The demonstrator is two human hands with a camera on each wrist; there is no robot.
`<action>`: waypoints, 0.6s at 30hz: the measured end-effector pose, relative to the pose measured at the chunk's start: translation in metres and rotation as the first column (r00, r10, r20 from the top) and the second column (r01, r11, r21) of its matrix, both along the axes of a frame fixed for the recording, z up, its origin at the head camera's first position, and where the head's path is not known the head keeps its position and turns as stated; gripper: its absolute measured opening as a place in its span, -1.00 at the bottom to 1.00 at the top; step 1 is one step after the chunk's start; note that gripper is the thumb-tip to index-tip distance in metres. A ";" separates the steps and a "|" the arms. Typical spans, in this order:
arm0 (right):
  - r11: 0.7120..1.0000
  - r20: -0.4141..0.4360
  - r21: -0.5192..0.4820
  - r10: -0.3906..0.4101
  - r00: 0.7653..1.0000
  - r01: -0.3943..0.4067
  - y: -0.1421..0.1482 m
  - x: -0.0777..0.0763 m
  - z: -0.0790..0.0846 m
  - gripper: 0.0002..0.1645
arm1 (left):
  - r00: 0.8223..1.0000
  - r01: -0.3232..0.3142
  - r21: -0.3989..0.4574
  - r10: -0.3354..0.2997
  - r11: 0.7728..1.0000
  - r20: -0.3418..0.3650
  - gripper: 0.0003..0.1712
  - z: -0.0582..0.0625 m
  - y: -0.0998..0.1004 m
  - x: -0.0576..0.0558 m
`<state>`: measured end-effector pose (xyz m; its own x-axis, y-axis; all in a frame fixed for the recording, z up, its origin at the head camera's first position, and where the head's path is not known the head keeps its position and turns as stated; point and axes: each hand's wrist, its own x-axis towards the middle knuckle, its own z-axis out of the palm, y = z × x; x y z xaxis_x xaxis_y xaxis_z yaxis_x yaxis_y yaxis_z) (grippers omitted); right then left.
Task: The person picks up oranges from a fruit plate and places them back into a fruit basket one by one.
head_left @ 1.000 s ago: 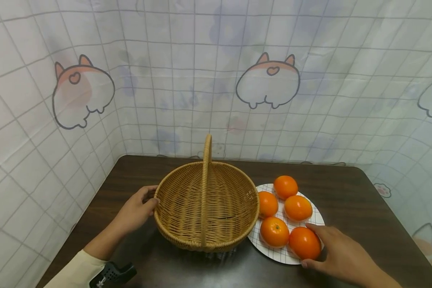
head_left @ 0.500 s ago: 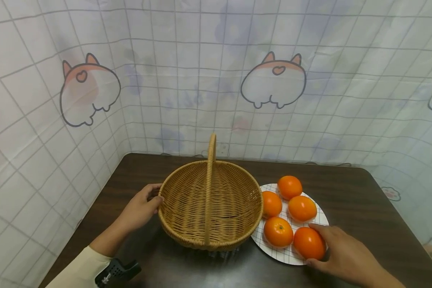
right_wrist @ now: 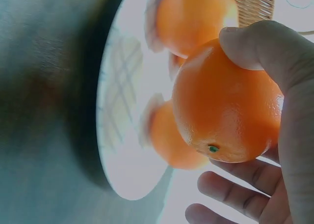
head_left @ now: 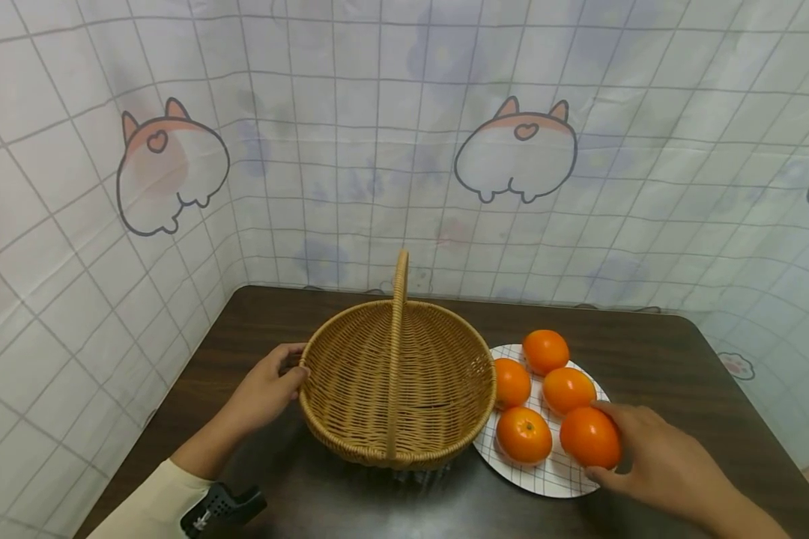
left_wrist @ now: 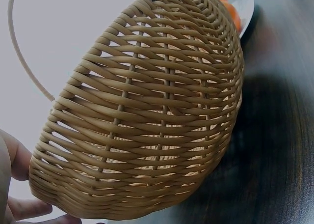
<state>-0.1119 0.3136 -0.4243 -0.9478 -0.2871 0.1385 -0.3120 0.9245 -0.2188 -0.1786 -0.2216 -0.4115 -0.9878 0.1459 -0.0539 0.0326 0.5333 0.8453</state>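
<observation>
A wicker basket (head_left: pixel 438 427) with a tall arched handle stands mid-table, and nothing lies inside it. My left hand (head_left: pixel 266 393) pinches its left rim between thumb and fingers; the left wrist view shows the woven side (left_wrist: pixel 147 106) up close. At the right, my right hand (head_left: pixel 667 457) grips an orange (head_left: pixel 589 438) between thumb and fingers, a little above the plate's right part. In the right wrist view this orange (right_wrist: pixel 228 106) shows a small green stem spot. Several other oranges (head_left: pixel 523 436) sit on the white checked plate (head_left: pixel 556 479).
The plate's left edge lies beside the basket, which partly covers it. A dark wooden table (head_left: pixel 647 352) carries everything. White curtain-like cloth (head_left: pixel 350 150) with a grid and cartoon prints hangs behind and along both sides.
My right hand has lifted the front-right orange up off the plate. The left hand keeps its hold on the basket rim. The head view has shifted slightly.
</observation>
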 end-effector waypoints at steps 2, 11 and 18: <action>1.000 -0.027 -0.002 0.016 1.000 -0.016 0.000 -0.003 0.004 0.05 | 1.000 -0.002 -0.002 0.002 1.000 -0.004 -0.42 0.000 0.000 0.000; 0.998 -0.056 0.008 0.055 0.997 -0.055 -0.008 -0.018 0.028 0.12 | 1.000 -0.006 0.002 0.006 1.000 0.002 -0.42 -0.002 0.000 0.000; 0.997 -0.061 -0.009 0.071 0.996 -0.071 -0.020 -0.028 0.037 0.13 | 1.000 -0.015 0.006 0.015 1.000 0.008 -0.42 -0.001 0.000 0.001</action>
<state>-0.1403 0.2933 -0.3876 -0.9149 -0.3516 0.1983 -0.3898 0.8972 -0.2074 -0.1771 -0.2214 -0.4124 -0.9895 0.1312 -0.0611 0.0176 0.5283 0.8489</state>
